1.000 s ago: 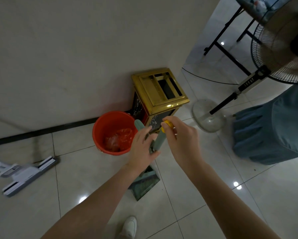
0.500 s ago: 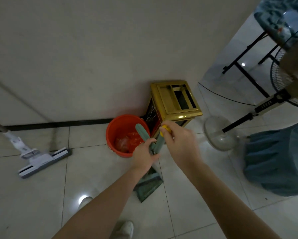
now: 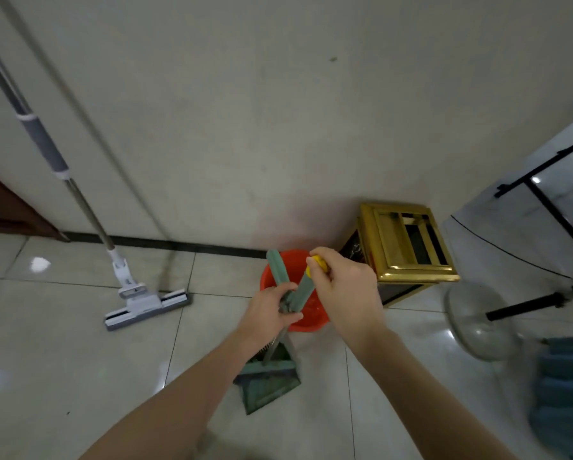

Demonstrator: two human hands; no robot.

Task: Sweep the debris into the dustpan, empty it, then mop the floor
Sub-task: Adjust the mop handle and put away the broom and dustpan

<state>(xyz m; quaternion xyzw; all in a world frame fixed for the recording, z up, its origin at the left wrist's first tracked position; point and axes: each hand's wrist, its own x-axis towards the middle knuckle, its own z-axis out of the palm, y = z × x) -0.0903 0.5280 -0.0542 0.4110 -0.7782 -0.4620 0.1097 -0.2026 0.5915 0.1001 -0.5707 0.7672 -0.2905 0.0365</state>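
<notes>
glossy tile floor (image 3: 79, 376), shiny brass-look bin (image 3: 411, 247)

Gold bin (image 3: 407, 247) by fan base (image 3: 477, 318).

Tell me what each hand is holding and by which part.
The left hand grips the green dustpan handle near its top. The right hand holds the yellow-tipped top of a second green handle, probably the broom's.

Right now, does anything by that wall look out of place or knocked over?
Nothing looks spilled or broken. The flat mop leans against the wall with its head on the tiles. The orange bucket and gold bin stand upright. The left hand and right hand hold the handles above the green dustpan.
</notes>
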